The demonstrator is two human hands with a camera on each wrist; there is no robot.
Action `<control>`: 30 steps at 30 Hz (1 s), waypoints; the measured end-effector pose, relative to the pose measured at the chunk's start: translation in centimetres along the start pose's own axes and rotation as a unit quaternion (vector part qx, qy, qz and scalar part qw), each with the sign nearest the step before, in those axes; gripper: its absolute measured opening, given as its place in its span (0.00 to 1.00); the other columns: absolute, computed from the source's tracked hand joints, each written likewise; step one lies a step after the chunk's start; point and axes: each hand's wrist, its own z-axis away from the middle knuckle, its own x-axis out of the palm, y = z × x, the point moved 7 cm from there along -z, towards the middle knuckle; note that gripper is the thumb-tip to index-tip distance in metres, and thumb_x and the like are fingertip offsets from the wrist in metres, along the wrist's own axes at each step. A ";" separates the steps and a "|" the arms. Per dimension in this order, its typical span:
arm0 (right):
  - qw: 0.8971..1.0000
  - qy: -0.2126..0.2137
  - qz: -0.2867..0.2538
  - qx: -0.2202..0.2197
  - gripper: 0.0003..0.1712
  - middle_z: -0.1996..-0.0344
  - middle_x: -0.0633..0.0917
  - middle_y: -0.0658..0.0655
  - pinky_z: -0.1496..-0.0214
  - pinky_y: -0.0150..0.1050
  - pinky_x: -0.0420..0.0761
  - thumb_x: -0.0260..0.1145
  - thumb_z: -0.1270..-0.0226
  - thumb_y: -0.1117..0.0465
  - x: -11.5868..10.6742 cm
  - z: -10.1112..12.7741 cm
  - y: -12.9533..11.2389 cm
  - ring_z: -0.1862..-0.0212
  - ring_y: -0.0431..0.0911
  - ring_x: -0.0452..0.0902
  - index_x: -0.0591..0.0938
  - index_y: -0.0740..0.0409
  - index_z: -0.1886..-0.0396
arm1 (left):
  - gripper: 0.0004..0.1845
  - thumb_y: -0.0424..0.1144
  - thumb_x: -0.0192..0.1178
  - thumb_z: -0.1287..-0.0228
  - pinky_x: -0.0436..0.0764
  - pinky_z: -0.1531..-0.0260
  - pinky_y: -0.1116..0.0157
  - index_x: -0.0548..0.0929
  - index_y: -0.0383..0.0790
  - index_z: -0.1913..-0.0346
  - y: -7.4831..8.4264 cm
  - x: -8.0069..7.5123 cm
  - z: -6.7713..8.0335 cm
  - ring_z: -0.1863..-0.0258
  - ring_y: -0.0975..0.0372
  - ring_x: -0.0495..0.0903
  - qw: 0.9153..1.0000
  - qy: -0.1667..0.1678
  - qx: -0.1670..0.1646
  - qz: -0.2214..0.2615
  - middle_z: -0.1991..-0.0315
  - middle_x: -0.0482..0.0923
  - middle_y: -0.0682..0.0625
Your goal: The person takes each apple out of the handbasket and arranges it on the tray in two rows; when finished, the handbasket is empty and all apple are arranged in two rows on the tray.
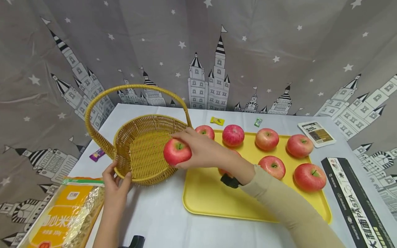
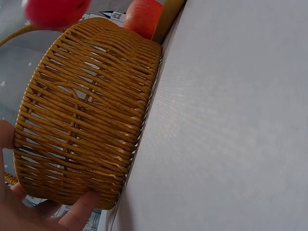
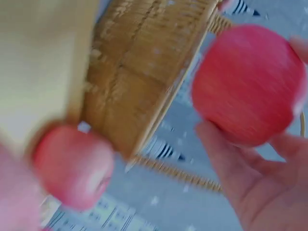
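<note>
Apple (image 1: 177, 152) in hand: red with a pink blush, green at the stem hollow. Basket (image 1: 145, 151): golden-tan wicker, woven in horizontal bands. Tray (image 1: 217, 198): plain bright yellow. Apples on the tray (image 1: 266, 138): red to pink, faintly streaked. Tabletop (image 1: 161, 213): pale bluish white, unpatterned. Backdrop curtain (image 1: 279, 44): grey, printed with white stars and white castles with black-striped spires. Sleeve (image 1: 288, 203): beige. Wrist strap (image 1: 230, 181): black. Packet at left (image 1: 66, 213): orange-yellow with a green top edge. Long box at right (image 1: 353, 203): black with white lettering. Small wrappers on the tabletop: one yellow (image 1: 217, 121), one green (image 1: 258, 122), one purple (image 1: 97, 154).
</note>
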 end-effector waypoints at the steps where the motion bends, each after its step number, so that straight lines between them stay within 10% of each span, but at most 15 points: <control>1: 1.000 -0.010 0.007 0.011 0.45 0.44 0.70 0.48 0.53 0.35 0.79 0.74 0.51 0.42 0.0 0.6 0.7 0.51 0.40 0.71 0.69 0.43 0.32 | 0.34 0.39 0.50 0.27 0.66 0.41 0.79 0.44 0.48 0.25 0.0 -0.1 0.0 0.27 0.54 0.49 1.000 0.001 0.000 0.003 0.24 0.38 0.49; 8: 0.995 -0.077 0.041 0.057 0.42 0.42 0.69 0.51 0.50 0.36 0.79 0.73 0.50 0.43 3.4 1.8 4.4 0.55 0.41 0.74 0.70 0.47 0.35 | 0.34 0.41 0.50 0.26 0.68 0.45 0.81 0.44 0.51 0.26 -0.2 -0.8 -0.2 0.27 0.54 0.50 1.000 0.013 -0.017 0.004 0.24 0.38 0.50; 30: 0.995 -0.035 0.015 0.087 0.50 0.37 0.68 0.50 0.41 0.43 0.74 0.73 0.48 0.38 4.5 2.5 7.5 0.42 0.44 0.69 0.65 0.47 0.28 | 0.34 0.40 0.49 0.26 0.68 0.45 0.80 0.44 0.50 0.25 -0.4 -0.7 -0.6 0.27 0.54 0.50 1.000 0.024 -0.012 -0.005 0.25 0.40 0.49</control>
